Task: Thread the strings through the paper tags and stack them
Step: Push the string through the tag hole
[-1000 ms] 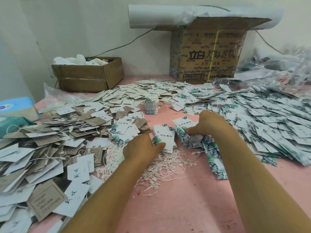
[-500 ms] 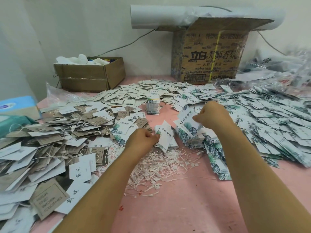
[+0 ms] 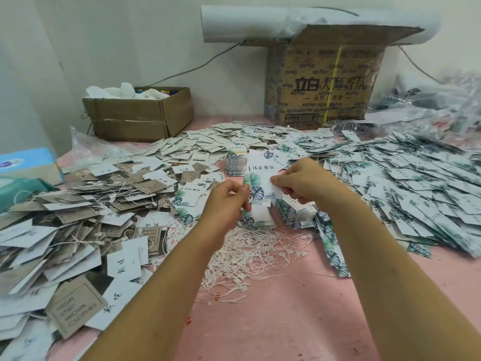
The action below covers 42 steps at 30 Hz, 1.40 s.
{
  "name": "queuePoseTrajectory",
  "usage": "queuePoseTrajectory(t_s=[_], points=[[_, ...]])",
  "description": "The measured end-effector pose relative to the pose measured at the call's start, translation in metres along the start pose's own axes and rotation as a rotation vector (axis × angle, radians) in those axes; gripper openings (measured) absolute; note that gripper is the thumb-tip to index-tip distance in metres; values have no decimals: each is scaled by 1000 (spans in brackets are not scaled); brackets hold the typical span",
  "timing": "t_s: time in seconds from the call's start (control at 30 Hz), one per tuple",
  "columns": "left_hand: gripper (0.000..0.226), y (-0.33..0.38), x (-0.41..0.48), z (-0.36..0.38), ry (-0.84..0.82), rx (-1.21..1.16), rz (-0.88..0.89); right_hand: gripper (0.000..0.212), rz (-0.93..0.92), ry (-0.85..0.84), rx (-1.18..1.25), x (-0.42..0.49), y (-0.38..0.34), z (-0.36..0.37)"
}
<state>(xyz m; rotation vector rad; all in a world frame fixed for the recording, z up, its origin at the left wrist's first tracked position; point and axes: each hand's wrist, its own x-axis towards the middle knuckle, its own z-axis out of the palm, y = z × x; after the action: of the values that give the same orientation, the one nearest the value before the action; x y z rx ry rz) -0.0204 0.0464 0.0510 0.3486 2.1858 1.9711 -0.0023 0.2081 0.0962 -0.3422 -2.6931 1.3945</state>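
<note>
— Tag in the air! One leaf-print paper tag (image 3: 262, 175) is held upright between both hands, above the tangle of loose strings (image 3: 250, 256) on the pink tabletop (image 3: 286, 321).

— What's the grip?

— The right hand (image 3: 304, 182) pinches the tag's lower right edge between thumb and fingers. The left hand (image 3: 229, 196) is curled tight at the left edge with its fingertips pressed together. It may have a string in there too, but that's too fine to make out.

— So is it threaded or not?

— I'd say not yet. No string shows through this tag, so I judge the threading step is only being lined up.

— And the bigger picture?

— There's plenty behind them. The left heap (image 3: 78, 204) of grey and white tags has strings trailing all through it, so that reads as finished work. A small neat stack (image 3: 296, 213) of leaf tags sits just beneath the hands.

— And what's left?

— A lot, by my reckoning. The right heap (image 3: 416, 183) of leaf tags spreads wide, and I can't tell how many of those are strung. The string pile is thick, which suggests many more tags to go.
</note>
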Motion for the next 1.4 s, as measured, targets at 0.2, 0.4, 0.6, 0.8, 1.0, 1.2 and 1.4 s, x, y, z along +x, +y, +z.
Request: queuePoseTrajectory(t_s=[0.2, 0.4, 0.6, 0.8, 1.0, 1.2, 1.4], points=[[20, 6, -4, 2, -116, -70, -26, 35, -43, -8, 42, -1, -2, -1], [18, 5, -3, 2, -15, -102, 24, 30, -70, -169, 47, -7, -4, -8], [17, 5, 2, -1, 144, -278, 124, 32, -116, -283, -41, -12, -9, -5], [20, 1, 2, 0, 205, -253, 183, 34, -230, -7, -82, -8, -11, -8], [24, 2, 0, 5, 199, -268, 226, 21, -409, 105, 10, -9, -15, -4], [22, 4, -3, 6, 151, -217, 256, 26, -459, 144, -131, -9, -19, 1], [22, 6, -5, 9, 142, -190, 279, 9, -515, 190, -266, -8, -21, 7]])
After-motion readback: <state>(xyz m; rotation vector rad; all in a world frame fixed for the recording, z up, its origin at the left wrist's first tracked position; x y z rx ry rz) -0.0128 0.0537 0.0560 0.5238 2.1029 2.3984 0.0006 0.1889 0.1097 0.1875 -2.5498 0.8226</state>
